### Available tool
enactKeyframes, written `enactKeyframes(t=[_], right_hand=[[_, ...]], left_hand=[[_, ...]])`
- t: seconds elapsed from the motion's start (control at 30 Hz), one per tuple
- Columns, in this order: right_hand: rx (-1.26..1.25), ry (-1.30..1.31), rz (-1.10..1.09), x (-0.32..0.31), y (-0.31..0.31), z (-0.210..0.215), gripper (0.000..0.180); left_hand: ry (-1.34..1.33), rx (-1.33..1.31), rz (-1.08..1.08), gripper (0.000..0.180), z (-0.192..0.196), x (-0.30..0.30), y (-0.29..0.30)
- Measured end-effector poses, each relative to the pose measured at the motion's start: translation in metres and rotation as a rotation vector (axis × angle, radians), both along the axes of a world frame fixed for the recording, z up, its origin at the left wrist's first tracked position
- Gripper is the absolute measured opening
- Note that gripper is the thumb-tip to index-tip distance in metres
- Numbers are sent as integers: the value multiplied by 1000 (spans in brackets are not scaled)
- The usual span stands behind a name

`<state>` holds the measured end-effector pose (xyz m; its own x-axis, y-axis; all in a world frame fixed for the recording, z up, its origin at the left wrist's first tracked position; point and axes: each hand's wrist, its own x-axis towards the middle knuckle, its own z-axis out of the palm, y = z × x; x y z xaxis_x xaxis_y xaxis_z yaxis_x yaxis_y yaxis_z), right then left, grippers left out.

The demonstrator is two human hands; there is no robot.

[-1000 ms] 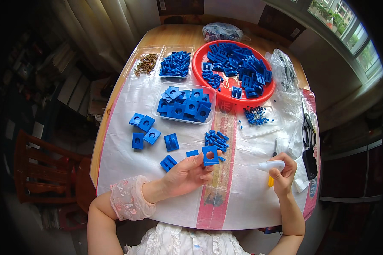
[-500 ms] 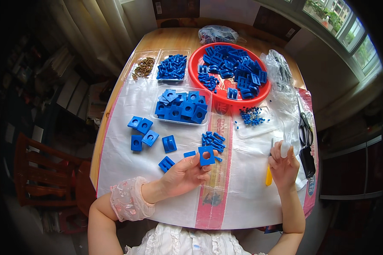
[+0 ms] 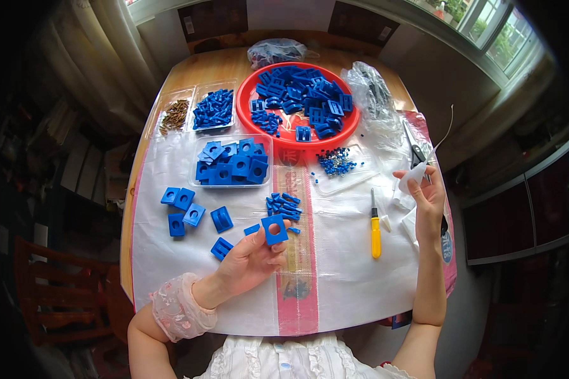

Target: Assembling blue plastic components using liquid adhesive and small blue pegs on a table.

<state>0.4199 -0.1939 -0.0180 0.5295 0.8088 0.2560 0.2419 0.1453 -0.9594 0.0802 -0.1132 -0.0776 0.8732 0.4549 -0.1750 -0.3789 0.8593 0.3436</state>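
Note:
My left hand (image 3: 250,262) holds a blue square plastic part with a round hole (image 3: 275,228) up between thumb and fingers, above the white sheet (image 3: 335,271) on the table. Out at the right edge of the sheet, my right hand (image 3: 427,196) pinches a small white piece (image 3: 413,176). A yellow-handled screwdriver (image 3: 375,227) lies on the sheet, just left of that hand. A small heap of blue clips (image 3: 283,204) sits right behind the held part.
A red round tray (image 3: 278,136) full of blue parts stands at the back. Clear trays hold blue squares (image 3: 232,163), small blue pieces (image 3: 213,108) and brown screws (image 3: 174,115). Loose blue squares (image 3: 184,207) lie at left; blue pins (image 3: 336,161), plastic bags (image 3: 374,88) and scissors (image 3: 416,148) at right.
My right hand has let go of the yellow screwdriver, which now lies on the sheet, and has moved right and back to pick up a white piece. My left hand keeps the blue part.

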Motion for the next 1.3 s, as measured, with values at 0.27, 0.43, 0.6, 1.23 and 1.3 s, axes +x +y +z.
enactKeyframes(t=[0.27,0.43,0.6,1.23,1.3], right_hand=[[-143,-466,-254,29,12,-28,22],[-160,-657,-363,33,21,-45,28],[-277,-721,-394,30,23,-51,31],[-274,-766,-487,14,6,-15,45],[-225,-655,-431,8,-4,4,40]], left_hand=[[8,-9,23,44,-2,2,-2],[-2,-25,1,30,1,1,-1],[-3,-10,2,29,1,1,-1],[16,0,-8,31,3,2,-2],[20,-14,0,32,1,1,-3]])
